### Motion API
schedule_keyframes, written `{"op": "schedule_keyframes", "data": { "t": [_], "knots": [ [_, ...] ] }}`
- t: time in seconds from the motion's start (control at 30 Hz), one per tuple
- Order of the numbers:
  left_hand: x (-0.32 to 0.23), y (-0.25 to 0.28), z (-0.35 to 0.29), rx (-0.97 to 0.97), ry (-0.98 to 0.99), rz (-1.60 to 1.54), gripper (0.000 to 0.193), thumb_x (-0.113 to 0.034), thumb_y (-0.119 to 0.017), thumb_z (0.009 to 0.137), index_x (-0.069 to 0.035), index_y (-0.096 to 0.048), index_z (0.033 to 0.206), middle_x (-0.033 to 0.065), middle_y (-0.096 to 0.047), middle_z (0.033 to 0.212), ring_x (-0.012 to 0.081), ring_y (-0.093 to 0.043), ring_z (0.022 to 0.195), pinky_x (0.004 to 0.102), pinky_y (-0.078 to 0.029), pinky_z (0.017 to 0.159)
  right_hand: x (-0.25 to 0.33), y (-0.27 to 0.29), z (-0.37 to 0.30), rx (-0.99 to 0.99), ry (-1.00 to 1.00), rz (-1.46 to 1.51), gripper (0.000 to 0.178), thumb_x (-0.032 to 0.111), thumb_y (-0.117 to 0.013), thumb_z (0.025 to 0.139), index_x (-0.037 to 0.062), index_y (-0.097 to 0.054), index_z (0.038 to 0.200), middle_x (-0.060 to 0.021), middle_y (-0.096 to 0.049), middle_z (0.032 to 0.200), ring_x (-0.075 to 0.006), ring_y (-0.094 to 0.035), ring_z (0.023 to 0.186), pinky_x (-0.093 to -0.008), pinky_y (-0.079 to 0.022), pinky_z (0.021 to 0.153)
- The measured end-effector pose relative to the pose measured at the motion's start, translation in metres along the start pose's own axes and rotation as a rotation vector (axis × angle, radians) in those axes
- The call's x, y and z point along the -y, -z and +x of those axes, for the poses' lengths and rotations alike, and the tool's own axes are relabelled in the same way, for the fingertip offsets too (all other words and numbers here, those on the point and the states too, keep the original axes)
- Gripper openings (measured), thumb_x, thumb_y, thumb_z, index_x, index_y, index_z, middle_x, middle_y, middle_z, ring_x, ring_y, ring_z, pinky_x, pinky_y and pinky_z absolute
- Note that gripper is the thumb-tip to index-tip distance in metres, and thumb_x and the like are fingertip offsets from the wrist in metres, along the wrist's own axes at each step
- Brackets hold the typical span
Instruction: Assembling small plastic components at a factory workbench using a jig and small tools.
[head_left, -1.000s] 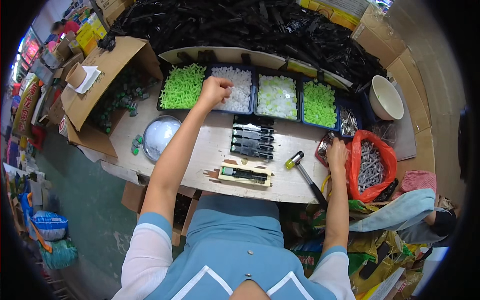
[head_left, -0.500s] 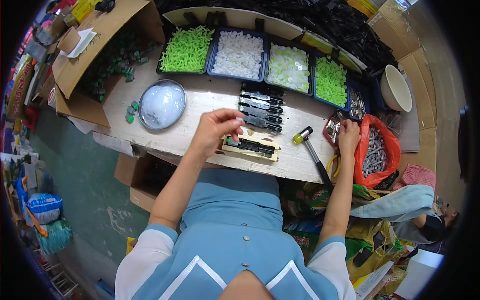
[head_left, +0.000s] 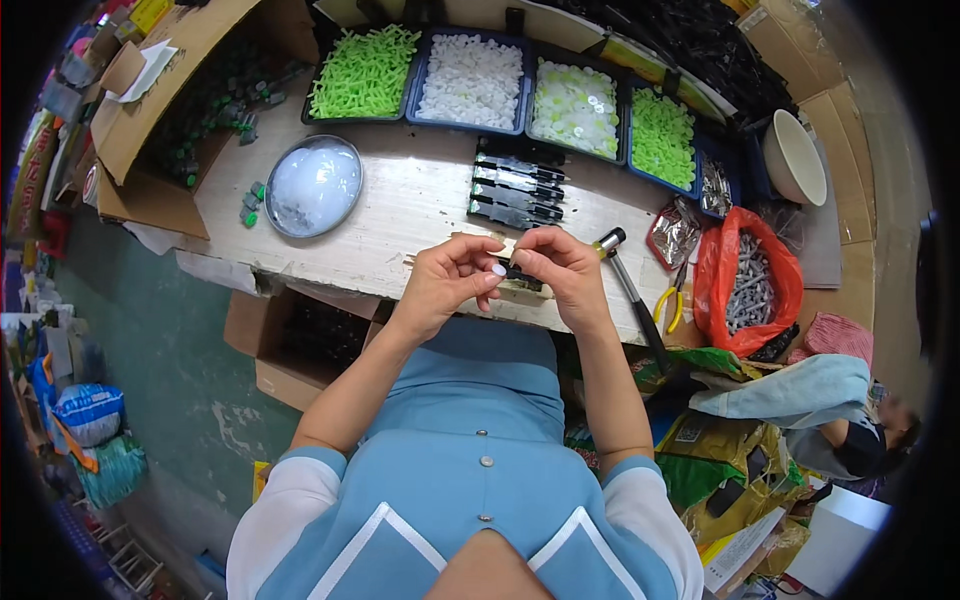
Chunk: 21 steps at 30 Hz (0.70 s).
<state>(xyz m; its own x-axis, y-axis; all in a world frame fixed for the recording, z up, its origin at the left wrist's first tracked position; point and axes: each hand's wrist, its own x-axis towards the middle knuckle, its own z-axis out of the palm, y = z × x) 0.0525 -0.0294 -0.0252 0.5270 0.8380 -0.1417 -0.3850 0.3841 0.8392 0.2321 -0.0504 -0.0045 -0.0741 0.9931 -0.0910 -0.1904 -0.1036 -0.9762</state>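
Observation:
My left hand (head_left: pixel 448 282) pinches a small white round plastic piece (head_left: pixel 498 270) between thumb and fingertips. Close beside it, the thumb and forefinger of my right hand (head_left: pixel 562 272) are pressed together; whatever they hold is too small to make out. Both hands are over a black part (head_left: pixel 524 277) lying in a cream fixture near the bench's front edge, mostly hidden by my fingers. Just beyond, several black assemblies (head_left: pixel 515 195) lie in a stacked row. A hammer (head_left: pixel 633 290) with a yellow-tipped head rests right of my right hand.
Bins of green sticks (head_left: pixel 362 72), white pieces (head_left: pixel 470 85), pale discs (head_left: pixel 575 110) and green parts (head_left: pixel 662 138) line the back. Left stands a round dish (head_left: pixel 315 187). At right are a red tray (head_left: pixel 674 234), yellow-handled pliers (head_left: pixel 673 303) and a red bag (head_left: pixel 712 290) of grey parts.
My right hand has left the red tray of small metal parts and come left, beside my left hand over the fixture. The left hand still pinches the white piece. The view has shifted slightly.

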Motion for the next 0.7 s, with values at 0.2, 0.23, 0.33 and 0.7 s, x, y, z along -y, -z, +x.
{"op": "schedule_keyframes", "data": {
  "t": [0.2,0.23,0.33,0.7],
  "knots": [
    [0.0,-0.002,-0.003,0.026,-0.034,-0.004,0.033,0.002,-0.059,0.081,0.001,-0.052,0.113,0.0055,-0.057,0.083,0.0103,-0.058,0.07,0.0223,-0.052,0.056,-0.003,-0.006,-0.001,0.003,-0.031,0.087,0.013,0.006,-0.066,0.078,0.0035,-0.063,0.09,0.0018,-0.06,0.083,-0.0056,-0.053,0.074,-0.0195,-0.042,0.067],
    [0.0,-0.002,-0.004,0.021,-0.043,0.0,0.033,0.002,-0.06,0.081,0.001,-0.052,0.114,0.0055,-0.057,0.083,0.0103,-0.058,0.07,0.0224,-0.052,0.057,-0.004,-0.006,-0.001,0.003,-0.03,0.086,0.013,0.006,-0.066,0.078,0.0035,-0.063,0.09,0.0018,-0.06,0.083,-0.0056,-0.053,0.074,-0.0195,-0.042,0.067],
    [0.001,-0.002,-0.005,0.013,-0.05,0.002,0.033,0.002,-0.06,0.081,0.001,-0.052,0.113,0.0056,-0.057,0.083,0.0103,-0.058,0.07,0.0224,-0.052,0.057,-0.004,-0.006,-0.002,0.018,-0.03,0.058,0.011,0.006,-0.064,0.081,0.0016,-0.062,0.09,0.0003,-0.06,0.084,-0.0064,-0.054,0.078,-0.02,-0.044,0.07],
    [0.001,-0.002,-0.006,-0.033,-0.071,-0.008,0.033,0.003,-0.061,0.079,0.001,-0.053,0.111,0.0057,-0.057,0.083,0.0112,-0.058,0.069,0.0235,-0.052,0.057,-0.011,-0.018,-0.004,-0.052,0.153,-0.106,0.01,0.003,-0.063,0.08,0.0001,-0.061,0.089,-0.0016,-0.058,0.085,-0.0079,-0.053,0.077,-0.0212,-0.043,0.071]
  ]
}}
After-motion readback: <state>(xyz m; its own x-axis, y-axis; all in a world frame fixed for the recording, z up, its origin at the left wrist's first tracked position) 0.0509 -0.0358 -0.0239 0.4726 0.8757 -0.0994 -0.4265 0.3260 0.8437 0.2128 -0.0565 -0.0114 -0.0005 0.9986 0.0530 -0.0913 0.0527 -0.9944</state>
